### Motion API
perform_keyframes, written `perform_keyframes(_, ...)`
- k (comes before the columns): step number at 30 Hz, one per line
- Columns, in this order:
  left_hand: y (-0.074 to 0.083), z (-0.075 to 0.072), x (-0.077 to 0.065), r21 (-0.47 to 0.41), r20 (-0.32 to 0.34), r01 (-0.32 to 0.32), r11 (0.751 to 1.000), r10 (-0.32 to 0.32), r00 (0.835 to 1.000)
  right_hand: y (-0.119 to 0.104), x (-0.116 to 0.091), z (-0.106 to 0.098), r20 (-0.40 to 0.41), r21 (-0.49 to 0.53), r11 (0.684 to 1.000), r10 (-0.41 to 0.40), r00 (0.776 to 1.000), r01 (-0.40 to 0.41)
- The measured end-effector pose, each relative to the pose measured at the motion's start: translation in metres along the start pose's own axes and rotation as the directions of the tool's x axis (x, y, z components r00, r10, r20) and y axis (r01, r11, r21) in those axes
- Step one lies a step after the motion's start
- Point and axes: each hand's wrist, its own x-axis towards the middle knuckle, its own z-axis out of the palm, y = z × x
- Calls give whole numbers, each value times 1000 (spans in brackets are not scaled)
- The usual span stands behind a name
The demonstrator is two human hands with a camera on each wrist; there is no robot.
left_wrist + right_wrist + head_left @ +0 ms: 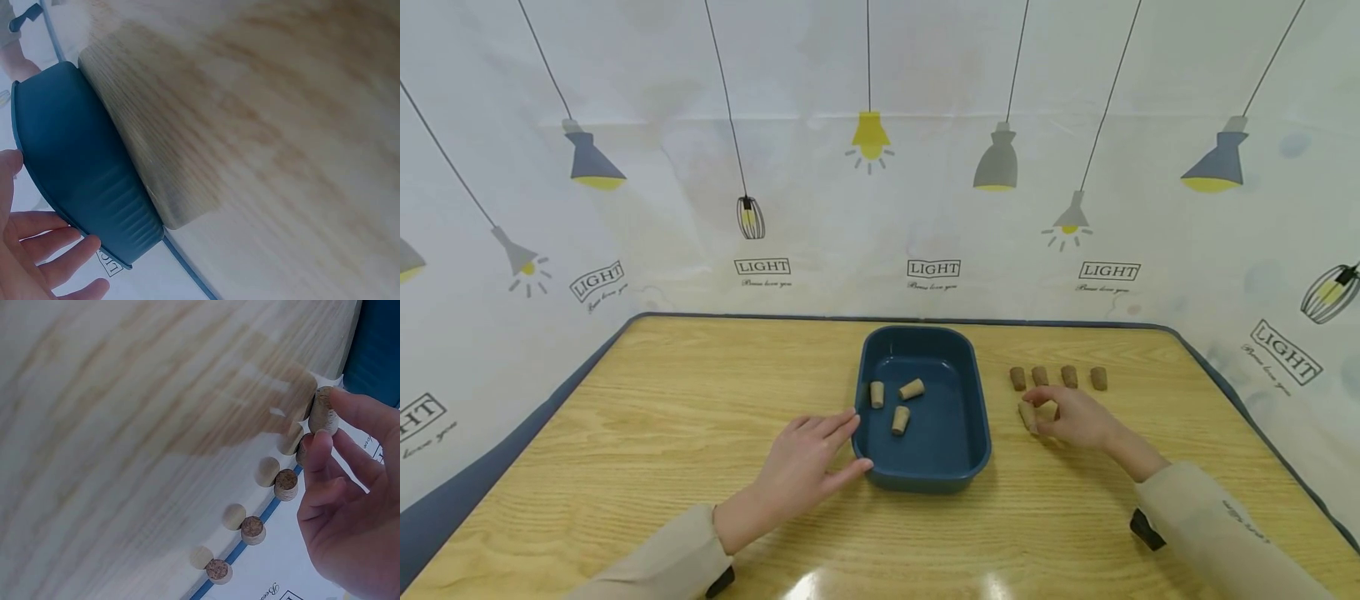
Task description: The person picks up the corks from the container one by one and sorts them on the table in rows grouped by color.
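Note:
My right hand (1078, 419) pinches a tapered cork stopper (323, 415) between thumb and fingertips, just right of a dark blue rectangular basin (925, 482). In the head view that cork is tilted and partly covered by the fingers. My left hand (805, 462) rests against the basin's left side, its fingers spread and fairly straight at the rim (39, 187). Inside the basin lie three corks: one by the left wall (877, 395), one on its side (912, 389), and one nearer the middle (900, 421).
Behind my right hand, several corks stand in a row, from the leftmost cork (1017, 379) to the rightmost cork (1099, 378). The wooden table (700, 400) ends at a dark blue edge, with a lamp-printed backdrop (820, 183) rising behind it.

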Motion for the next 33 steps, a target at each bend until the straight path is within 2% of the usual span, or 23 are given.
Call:
perform_keyframes(7, 0, 0, 0, 3, -1, -3, 1000, 3, 1000, 3, 1, 2, 10, -14, 1000, -12, 1000, 12)
perform_keyframes(11, 0, 0, 0, 3, 3, -2, 1000, 2, 1000, 2, 1, 1, 18, 3, 1000, 13, 1000, -13)
perform_keyframes(14, 0, 1, 0, 2, 6, 1, 1000, -1, 1000, -2, 2, -4, 1, 7, 1000, 17, 1000, -17)
perform_keyframes(17, 0, 1, 0, 0, 4, 2, 1000, -2, 1000, -6, 4, -9, -46, 3, 1000, -30, 998, 31)
perform_keyframes(22, -1, 1, 0, -1, 2, 1, 1000, -1, 1000, -20, 15, -15, -122, 6, 996, -92, 988, 93)
perform_keyframes(26, -1, 1, 0, 1, 1, -3, 1000, 3, 1000, -36, 28, -20, -146, -8, 998, -66, 987, 66)
perform_keyframes(33, -1, 1, -1, -9, -10, -6, 1000, 6, 1000, -66, 56, -29, -125, 35, 999, -31, 992, 36)
